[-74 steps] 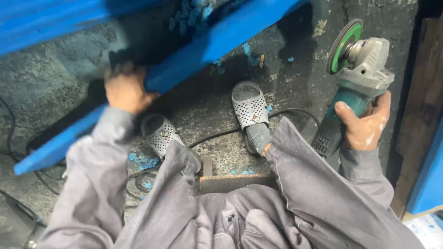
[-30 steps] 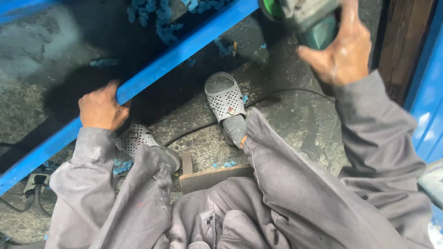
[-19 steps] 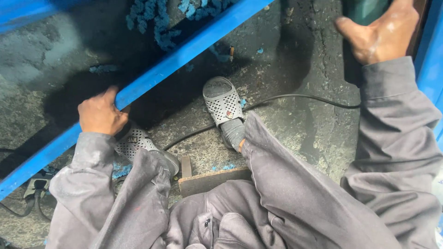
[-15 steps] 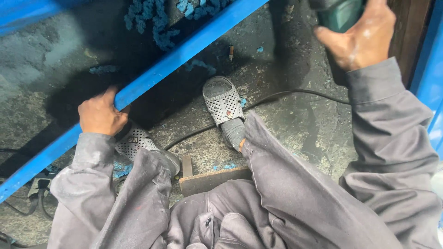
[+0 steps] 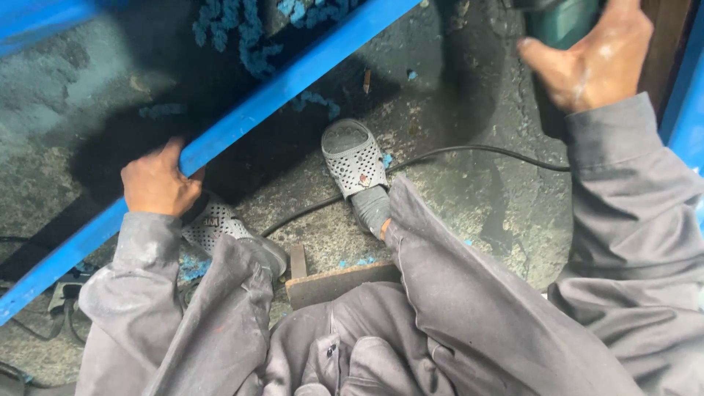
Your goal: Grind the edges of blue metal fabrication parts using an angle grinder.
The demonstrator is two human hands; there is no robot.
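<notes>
Blue steel beam (image 5: 279, 92) gripped by left fingers (image 5: 158, 183), right fingers (image 5: 594, 62) around green grinder (image 5: 561, 18)

Left hand (image 5: 155, 181) is wrapped around the blue bar (image 5: 293, 79) that runs diagonally across the shot. Right hand (image 5: 595, 60) grips a green grinder (image 5: 561, 20) at the top edge, mostly cut off. Grey sandals (image 5: 355, 157) sit on the dirty concrete floor (image 5: 469, 220), with a black cord (image 5: 477, 152) snaking past and blue shavings (image 5: 235, 33) piled beyond the bar.
</notes>
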